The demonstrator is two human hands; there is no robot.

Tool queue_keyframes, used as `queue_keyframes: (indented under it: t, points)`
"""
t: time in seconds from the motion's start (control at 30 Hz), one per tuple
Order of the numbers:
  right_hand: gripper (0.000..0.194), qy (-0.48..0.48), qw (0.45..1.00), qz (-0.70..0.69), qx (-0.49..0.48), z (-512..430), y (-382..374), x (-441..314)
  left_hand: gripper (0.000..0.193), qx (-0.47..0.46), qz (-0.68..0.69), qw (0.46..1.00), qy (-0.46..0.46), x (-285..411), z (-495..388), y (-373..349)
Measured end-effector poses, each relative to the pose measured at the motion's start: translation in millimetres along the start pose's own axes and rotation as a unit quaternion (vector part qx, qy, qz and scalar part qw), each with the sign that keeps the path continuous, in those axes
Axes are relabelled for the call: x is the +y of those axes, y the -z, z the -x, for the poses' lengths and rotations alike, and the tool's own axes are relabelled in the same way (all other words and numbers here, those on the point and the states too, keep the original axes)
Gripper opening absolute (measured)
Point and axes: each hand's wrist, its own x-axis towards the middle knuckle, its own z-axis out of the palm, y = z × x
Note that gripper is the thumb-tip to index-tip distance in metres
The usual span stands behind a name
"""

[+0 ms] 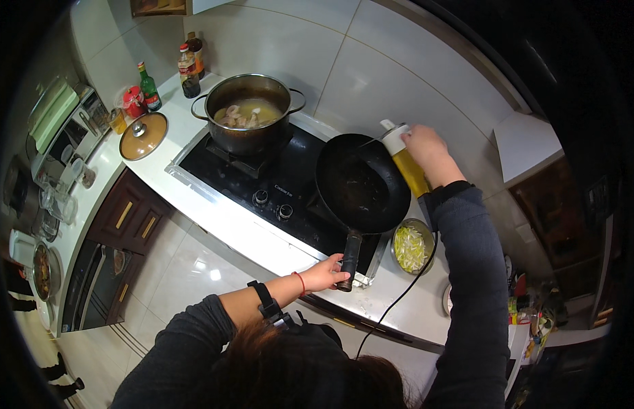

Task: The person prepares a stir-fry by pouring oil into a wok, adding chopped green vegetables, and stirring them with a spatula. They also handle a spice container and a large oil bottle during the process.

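A black wok (365, 204) rests on the right side of a black glass gas cooktop (296, 179), its dark handle (351, 255) pointing towards me. My left hand (322, 274) is at that handle, the thumb across it near its end; the other fingers are partly hidden. In my right hand (426, 148) is a glass oil bottle (410, 171) with a white top and a thin spout. It tilts over the wok's right rim, and yellow oil shows inside. Beside the wok, below the bottle, stands a bowl of chopped green-and-white vegetable (410, 248).
A steel stockpot (248, 138) holding meat pieces in broth occupies the left burner. Its glass lid (143, 135) lies on the counter, near a green bottle (149, 89) and a sauce bottle (188, 71). A black cable (393, 304) crosses the counter edge by my right arm.
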Motion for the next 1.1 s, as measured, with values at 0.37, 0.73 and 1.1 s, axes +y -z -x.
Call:
queue_keyframes:
  t: [0.37,0.73,1.1]
  points:
    - [0.033,-0.015,0.974,0.163,-0.158,25,-9,32,0.075,-0.003,-0.008,1.000,-0.007,0,-1,1]
    - [0.037,-0.006,0.999,0.015,-0.029,1,-10,-3,0.076,0.008,0.007,1.000,-0.008,-1,-1,1]
    - [0.039,0.002,0.973,0.153,-0.171,23,-5,15,0.077,-0.006,-0.015,1.000,0.003,1,-1,2]
